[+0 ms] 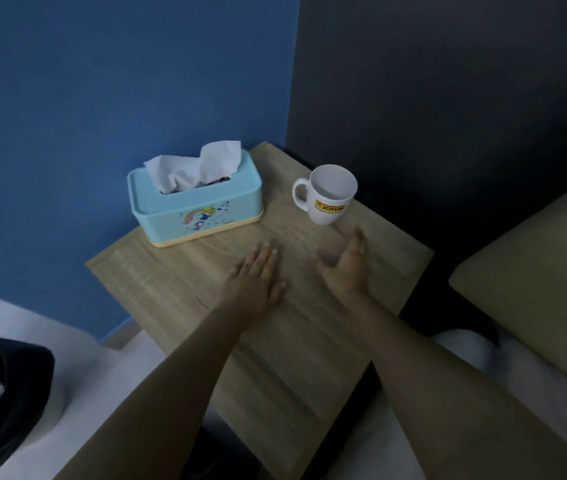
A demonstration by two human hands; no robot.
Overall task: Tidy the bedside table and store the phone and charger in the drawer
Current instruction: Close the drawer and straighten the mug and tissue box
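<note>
Forearms fill the near frame, both reaching over the surface (178, 299), a pale wood-grain bedside top. Left hand (256, 277) lies flat, palm down, fingers (268, 252) together and straight, holding nothing. Right hand (348, 268) is turned more edge-on, fingers spread loosely, thumb out, also holding nothing; I read it as just short of the mug.

Phone and charger: neither shows anywhere on top. No drawer front is visible from this angle either, so I cannot say whether they are stored already or lie out of view. My judgement is that the top looks near tidy.

Mug (326, 195) stands upright near the right rear, white, with a yellow label, handle (298, 195) pointing left. Likely ceramic: stiff, glazed, slippery, would chip if knocked. Best taken round the body or by the handle. It looks empty as far as I can see in.

Tissue box (195, 202), light blue plastic with cartoon print, sits at the left rear, a tissue (199, 168) standing out of the slot. Light, rigid shell; grip across the short sides. The tissue is soft and would tear or pull out if caught.

Room: the middle and front of the top are bare, good for sliding things. Blue wall (102, 81) close on the left behind the box, dark panel (448, 81) close behind the mug, bed (535, 271) tight on the right. Mug stands not far from the right edge, so a careless sweep could tip it off.
</note>
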